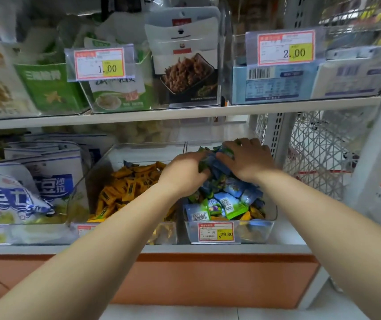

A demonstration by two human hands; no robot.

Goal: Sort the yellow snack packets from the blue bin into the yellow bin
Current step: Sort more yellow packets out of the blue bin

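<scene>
Both in blue bin (273, 224): left hand (184, 172) curls under and right hand (247, 158) cups over a clump of blue-green packets (214, 161), probably baring stray yellow packets (255, 213) near its front, yellow bin (106, 162) adjoining.

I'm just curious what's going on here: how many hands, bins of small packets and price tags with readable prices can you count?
Hands: 2, left hand and right hand, both gripping blue packets
Packet bins: 2, yellow bin and blue bin
Readable price tags: 3, 1.00 tag, 2.00 tag, 29.80 tag
Total: 7
</scene>
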